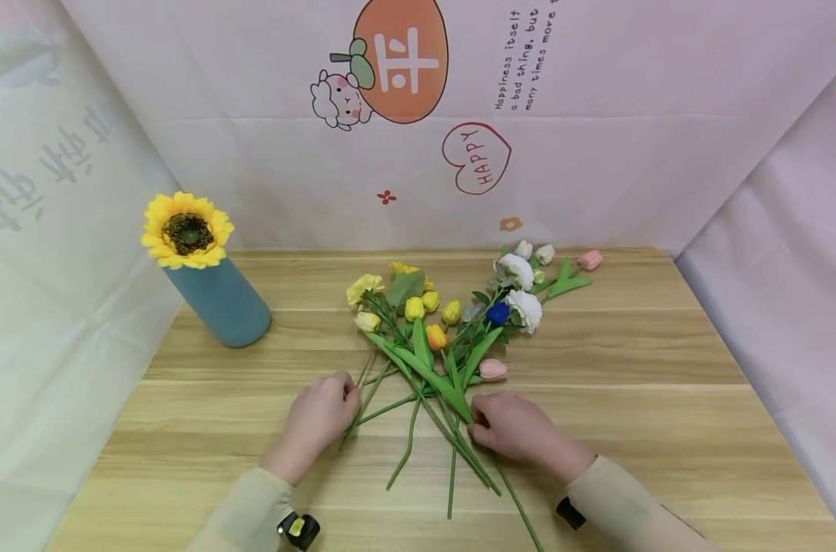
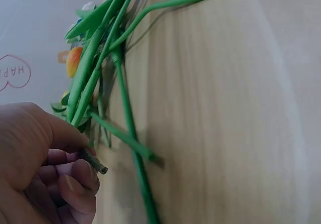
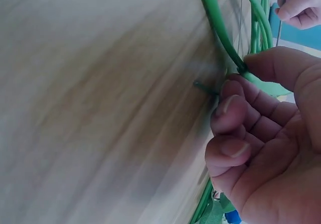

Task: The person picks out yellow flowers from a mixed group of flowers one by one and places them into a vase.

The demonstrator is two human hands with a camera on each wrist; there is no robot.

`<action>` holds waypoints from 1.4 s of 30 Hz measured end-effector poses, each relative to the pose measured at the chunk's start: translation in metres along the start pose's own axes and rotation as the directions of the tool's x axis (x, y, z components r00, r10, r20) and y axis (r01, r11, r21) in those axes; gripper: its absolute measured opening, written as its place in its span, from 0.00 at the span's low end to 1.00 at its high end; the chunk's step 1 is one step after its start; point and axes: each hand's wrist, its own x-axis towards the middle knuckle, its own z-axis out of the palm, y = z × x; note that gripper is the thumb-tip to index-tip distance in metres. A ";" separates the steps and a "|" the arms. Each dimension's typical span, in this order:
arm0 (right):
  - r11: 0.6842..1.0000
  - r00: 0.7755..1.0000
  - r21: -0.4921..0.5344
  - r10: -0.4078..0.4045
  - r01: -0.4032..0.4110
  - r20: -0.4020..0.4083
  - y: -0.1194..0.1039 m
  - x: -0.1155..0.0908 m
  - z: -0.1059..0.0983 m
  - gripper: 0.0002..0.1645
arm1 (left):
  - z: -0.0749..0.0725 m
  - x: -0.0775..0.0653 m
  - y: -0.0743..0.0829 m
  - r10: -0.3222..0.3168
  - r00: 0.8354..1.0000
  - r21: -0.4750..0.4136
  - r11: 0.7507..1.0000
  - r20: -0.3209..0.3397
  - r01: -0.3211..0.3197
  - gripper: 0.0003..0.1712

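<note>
My left hand pinches a thin stem, whose cut end pokes out past the thumb in the left wrist view. On the other side of the pile, my right hand holds a green flower stem between thumb and fingers. Between the hands lies a loose pile of artificial flowers: yellow tulips, an orange tulip, a pink tulip, a blue bud and white blooms. Their stems cross and fan out towards me.
A blue vase stands at the back left of the wooden table, with a sunflower in it. Another pink tulip lies at the far right of the pile. A printed white cloth hangs behind the table.
</note>
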 end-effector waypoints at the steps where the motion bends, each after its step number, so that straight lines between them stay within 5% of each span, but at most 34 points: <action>1: 1.000 1.000 0.007 0.008 -0.008 -0.006 0.000 0.000 0.000 0.12 | -0.002 0.000 -0.001 -0.006 1.000 -0.010 1.000 0.002 0.006 0.10; 11: 0.997 0.992 0.026 0.075 -0.073 -0.102 -0.004 -0.002 0.000 0.12 | -0.017 0.002 -0.006 -0.049 0.998 -0.165 0.985 0.030 0.054 0.08; 17: 0.985 0.951 -0.082 -0.167 0.151 -0.261 -0.023 -0.003 0.000 0.13 | -0.018 0.002 -0.002 -0.057 0.998 -0.219 0.974 0.040 0.064 0.07; 20: 0.973 0.941 -0.124 -0.221 0.195 -0.255 -0.032 -0.002 0.004 0.14 | -0.017 0.002 0.000 -0.047 0.998 -0.243 0.969 0.029 0.053 0.07; 29: 0.961 0.969 -0.255 -0.155 0.103 -0.192 -0.041 0.005 0.020 0.18 | -0.017 -0.002 0.004 -0.050 0.998 -0.337 0.939 0.046 0.062 0.06; 34: 0.983 0.966 -0.175 -0.088 0.045 -0.245 -0.042 0.006 0.022 0.14 | -0.018 -0.003 0.003 -0.061 0.996 -0.370 0.925 0.070 0.083 0.06; 42: 0.998 0.927 -0.016 -0.056 0.054 -0.370 -0.033 0.006 0.017 0.08 | -0.019 -0.006 -0.001 -0.078 0.994 -0.368 0.924 0.074 0.100 0.07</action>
